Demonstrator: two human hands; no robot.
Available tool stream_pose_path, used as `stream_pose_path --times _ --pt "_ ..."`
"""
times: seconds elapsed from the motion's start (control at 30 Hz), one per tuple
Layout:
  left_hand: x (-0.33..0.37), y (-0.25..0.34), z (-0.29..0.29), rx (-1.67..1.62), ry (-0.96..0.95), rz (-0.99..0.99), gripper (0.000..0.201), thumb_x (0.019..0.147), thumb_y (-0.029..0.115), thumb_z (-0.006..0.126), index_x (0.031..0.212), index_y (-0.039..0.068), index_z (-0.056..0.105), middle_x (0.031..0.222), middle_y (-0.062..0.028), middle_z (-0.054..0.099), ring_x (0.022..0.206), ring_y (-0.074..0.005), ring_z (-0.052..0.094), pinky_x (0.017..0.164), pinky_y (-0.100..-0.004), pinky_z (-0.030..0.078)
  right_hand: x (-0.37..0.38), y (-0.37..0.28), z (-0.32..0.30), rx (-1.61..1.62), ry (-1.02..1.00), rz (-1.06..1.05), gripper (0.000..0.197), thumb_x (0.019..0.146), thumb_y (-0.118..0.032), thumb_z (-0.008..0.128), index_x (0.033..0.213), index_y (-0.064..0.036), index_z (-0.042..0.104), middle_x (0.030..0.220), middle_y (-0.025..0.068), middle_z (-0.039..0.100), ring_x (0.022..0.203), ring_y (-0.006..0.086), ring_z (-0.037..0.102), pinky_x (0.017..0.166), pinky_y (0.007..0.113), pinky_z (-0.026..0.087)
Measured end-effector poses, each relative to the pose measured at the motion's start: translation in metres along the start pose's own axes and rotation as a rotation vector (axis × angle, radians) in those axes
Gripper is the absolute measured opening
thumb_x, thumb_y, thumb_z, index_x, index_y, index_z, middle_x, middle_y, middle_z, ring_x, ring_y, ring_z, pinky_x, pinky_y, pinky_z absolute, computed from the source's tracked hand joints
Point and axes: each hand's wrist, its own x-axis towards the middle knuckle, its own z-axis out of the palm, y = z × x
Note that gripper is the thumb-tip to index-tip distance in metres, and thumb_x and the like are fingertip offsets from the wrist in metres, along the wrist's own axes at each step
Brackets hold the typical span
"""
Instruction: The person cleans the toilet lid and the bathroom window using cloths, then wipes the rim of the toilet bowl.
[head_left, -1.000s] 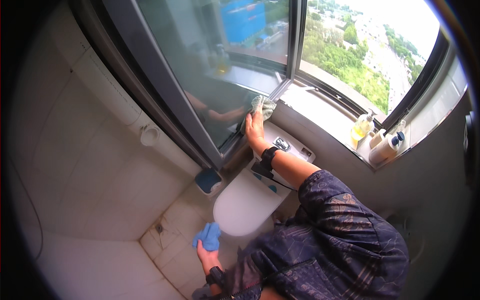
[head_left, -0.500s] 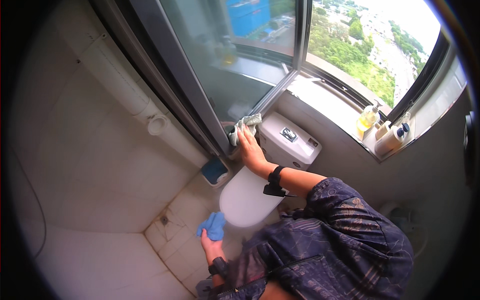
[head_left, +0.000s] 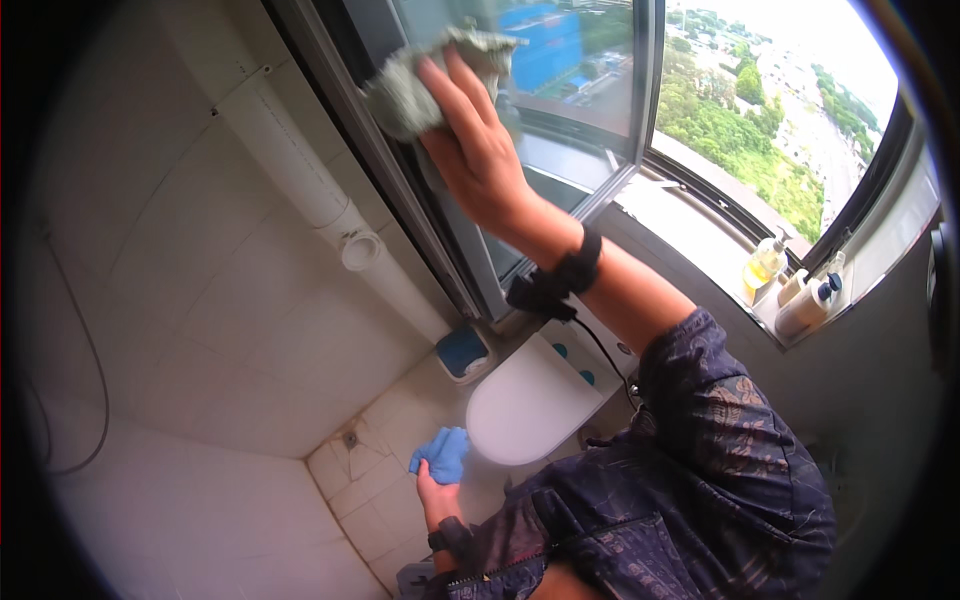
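Note:
My right hand (head_left: 475, 150) presses a pale grey-green cloth (head_left: 408, 95) against the upper part of the open window sash (head_left: 570, 140), where glass meets dark frame. The fingers lie over the cloth, which bunches around them. Lower down, my left hand (head_left: 437, 492) is closed on a crumpled blue cloth (head_left: 441, 455), held in front of the toilet. Both wrists wear black bands.
Below the sash stands a white toilet (head_left: 515, 405), lid down, beside a small bin (head_left: 463, 352). Pump bottles (head_left: 806, 305) line the window sill (head_left: 668, 222) at right. A white pipe (head_left: 300, 165) runs along the left wall. A floor drain (head_left: 350, 439) lies near the corner.
My right hand has carried the grey-green cloth from the sash's lower corner up to its higher part. My left hand still holds the blue cloth. The view has shifted slightly.

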Motion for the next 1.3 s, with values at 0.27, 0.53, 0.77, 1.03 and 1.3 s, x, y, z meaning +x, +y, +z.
stream_pose_path --times 0.27,0.53,0.77,1.03,1.3 --pt "-0.018 -0.002 0.022 -0.112 -0.11 -0.019 0.06 0.096 0.037 0.014 0.133 -0.007 0.035 0.137 -0.021 0.04 0.128 -0.0375 0.036 0.108 -0.0434 0.026 -0.002 0.008 0.018 -0.055 -0.023 -0.051 0.054 0.081 -0.009 0.059 0.132 -0.0144 0.043 0.137 0.0238 0.03 0.121 0.0424 0.037 0.1 0.044 0.034" --pt "-0.002 -0.001 0.019 -0.061 -0.168 0.029 0.062 0.096 0.034 0.01 0.132 -0.011 0.032 0.136 -0.0256 0.037 0.128 -0.0395 0.033 0.11 -0.0452 0.022 -0.094 0.014 0.017 -0.23 -0.166 0.051 0.059 0.079 -0.011 0.063 0.133 -0.0127 0.041 0.133 0.0288 0.031 0.116 0.0471 0.038 0.097 0.048 0.035" --pt "-0.005 -0.004 0.032 -0.074 -0.13 -0.01 0.06 0.097 0.034 0.012 0.132 -0.011 0.032 0.136 -0.025 0.037 0.128 -0.0396 0.034 0.11 -0.0456 0.023 -0.193 0.019 0.007 -0.271 -0.321 0.225 0.06 0.075 -0.011 0.067 0.129 -0.0094 0.044 0.13 0.0297 0.034 0.112 0.0482 0.042 0.094 0.048 0.038" --pt "-0.005 -0.004 0.016 -0.04 -0.066 -0.004 0.061 0.097 0.035 0.012 0.133 -0.011 0.031 0.137 -0.0233 0.037 0.127 -0.0384 0.036 0.108 -0.044 0.026 -0.264 0.018 0.004 -0.365 -0.42 0.27 0.057 0.076 -0.009 0.067 0.125 -0.0017 0.04 0.13 0.036 0.03 0.114 0.0534 0.039 0.095 0.049 0.039" --pt "-0.004 -0.01 0.013 -0.055 -0.073 0.005 0.061 0.097 0.035 0.011 0.133 -0.01 0.03 0.137 -0.0233 0.037 0.128 -0.0381 0.034 0.109 -0.0438 0.024 -0.311 0.014 -0.017 -0.439 -0.609 0.333 0.05 0.078 -0.004 0.063 0.123 -0.0011 0.042 0.127 0.034 0.034 0.113 0.0469 0.044 0.095 0.044 0.041"
